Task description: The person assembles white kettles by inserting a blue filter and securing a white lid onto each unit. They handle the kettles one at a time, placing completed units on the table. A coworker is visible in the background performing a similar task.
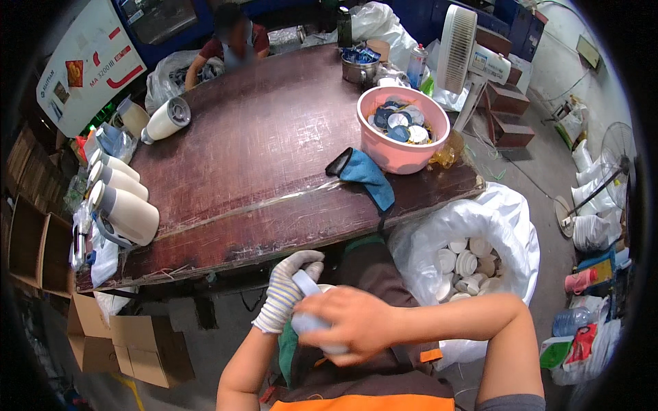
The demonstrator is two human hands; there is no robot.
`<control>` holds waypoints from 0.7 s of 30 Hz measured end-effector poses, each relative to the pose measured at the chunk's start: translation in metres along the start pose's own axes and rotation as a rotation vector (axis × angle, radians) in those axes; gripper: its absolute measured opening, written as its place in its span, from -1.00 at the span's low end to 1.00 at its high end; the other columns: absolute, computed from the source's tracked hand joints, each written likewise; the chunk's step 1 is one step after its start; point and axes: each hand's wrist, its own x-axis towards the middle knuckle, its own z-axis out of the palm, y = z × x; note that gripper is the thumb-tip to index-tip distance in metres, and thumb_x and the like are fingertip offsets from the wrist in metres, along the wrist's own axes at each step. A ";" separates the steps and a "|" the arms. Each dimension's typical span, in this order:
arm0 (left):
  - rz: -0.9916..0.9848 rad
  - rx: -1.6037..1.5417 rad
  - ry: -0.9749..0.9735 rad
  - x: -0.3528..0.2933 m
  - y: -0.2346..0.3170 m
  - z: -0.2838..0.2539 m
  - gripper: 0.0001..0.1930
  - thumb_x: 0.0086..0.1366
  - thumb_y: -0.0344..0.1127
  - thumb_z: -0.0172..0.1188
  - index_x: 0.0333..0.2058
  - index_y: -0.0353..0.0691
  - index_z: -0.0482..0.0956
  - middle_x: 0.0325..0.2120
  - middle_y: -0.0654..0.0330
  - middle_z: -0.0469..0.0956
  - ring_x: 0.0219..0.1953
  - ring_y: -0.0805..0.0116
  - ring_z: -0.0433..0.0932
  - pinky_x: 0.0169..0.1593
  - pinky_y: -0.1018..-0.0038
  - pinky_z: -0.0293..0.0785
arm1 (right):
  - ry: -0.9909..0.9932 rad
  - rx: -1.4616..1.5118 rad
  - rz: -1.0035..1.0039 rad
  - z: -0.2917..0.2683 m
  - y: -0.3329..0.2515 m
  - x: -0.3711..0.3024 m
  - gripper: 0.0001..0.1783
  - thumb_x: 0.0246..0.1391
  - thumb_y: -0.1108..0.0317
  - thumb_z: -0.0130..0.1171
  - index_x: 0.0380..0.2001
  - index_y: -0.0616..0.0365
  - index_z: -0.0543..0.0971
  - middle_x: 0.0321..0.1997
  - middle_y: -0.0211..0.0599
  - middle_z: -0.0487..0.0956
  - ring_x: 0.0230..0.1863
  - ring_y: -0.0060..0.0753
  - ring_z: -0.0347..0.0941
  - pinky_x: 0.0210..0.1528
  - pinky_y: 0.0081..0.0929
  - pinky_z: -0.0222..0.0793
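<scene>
In front of my lap, my left hand point(282, 296) wears a striped knit glove and closes around a pale grey, ring-like piece point(306, 283). Close against it, my bare right hand point(360, 320) is blurred by motion, its fingers curled over a pale, round, lid-like piece point(312, 325). Just how the two pieces meet is hidden by the fingers. To the right of my knees, a large white plastic bag point(515, 236) holds many white round lids point(466, 263). On the table, a pink basin point(401, 152) contains blue and white discs point(398, 122).
A blue cloth point(367, 176) with a dark end lies near the front edge of the brown table point(253, 137). Cream jugs point(123, 212) line its left side. A white fan point(458, 51) stands beyond the basin. Cardboard boxes point(147, 349) sit at lower left. Another person point(240, 41) is across the table.
</scene>
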 end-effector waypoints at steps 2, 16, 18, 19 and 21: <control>-0.056 0.343 0.064 -0.011 0.017 -0.008 -0.73 0.18 -0.34 0.27 -0.15 -0.28 0.59 -0.31 0.13 0.63 -0.27 0.39 0.60 -0.14 0.46 0.52 | 0.144 -0.034 0.434 0.004 0.021 -0.017 -0.52 -0.07 0.08 0.23 -0.05 -0.02 0.51 0.22 0.19 0.29 0.20 0.14 0.30 0.20 -0.09 0.24; -0.073 0.191 -0.158 -0.039 0.020 0.003 -0.62 0.08 -0.39 0.29 -0.08 -0.28 0.52 -0.24 0.18 0.60 -0.22 0.41 0.55 -0.06 0.46 0.49 | 0.301 -0.234 0.397 -0.010 0.059 -0.047 -0.36 -0.09 -0.06 0.27 0.04 0.01 0.46 -0.09 -0.06 0.48 -0.12 0.03 0.45 -0.10 -0.18 0.41; 0.336 0.361 -0.215 -0.057 0.016 0.040 -0.49 0.18 -0.17 0.22 0.07 -0.30 0.42 -0.26 -0.07 0.60 -0.17 0.07 0.60 -0.02 0.28 0.46 | 0.421 -0.285 0.610 0.007 0.084 -0.059 -0.42 -0.02 -0.03 0.21 -0.03 0.13 0.46 -0.16 -0.05 0.49 -0.15 0.02 0.46 -0.13 -0.14 0.41; 0.154 0.491 -0.296 -0.063 0.017 0.043 -0.46 0.19 -0.12 0.20 0.08 -0.30 0.41 -0.26 -0.13 0.59 -0.14 -0.02 0.58 0.00 0.23 0.45 | 0.421 -0.253 0.673 0.011 0.082 -0.062 -0.42 -0.01 -0.03 0.20 -0.02 0.14 0.45 -0.16 -0.06 0.49 -0.14 0.02 0.46 -0.12 -0.13 0.40; 0.028 0.506 -0.340 -0.064 -0.006 0.039 -0.44 0.21 0.00 0.15 0.06 -0.28 0.43 -0.25 -0.24 0.56 -0.11 -0.19 0.54 0.00 0.16 0.44 | 0.405 -0.135 0.780 0.015 0.078 -0.067 -0.38 0.00 -0.05 0.20 0.02 0.14 0.43 -0.04 -0.01 0.47 0.02 0.06 0.40 0.03 -0.12 0.36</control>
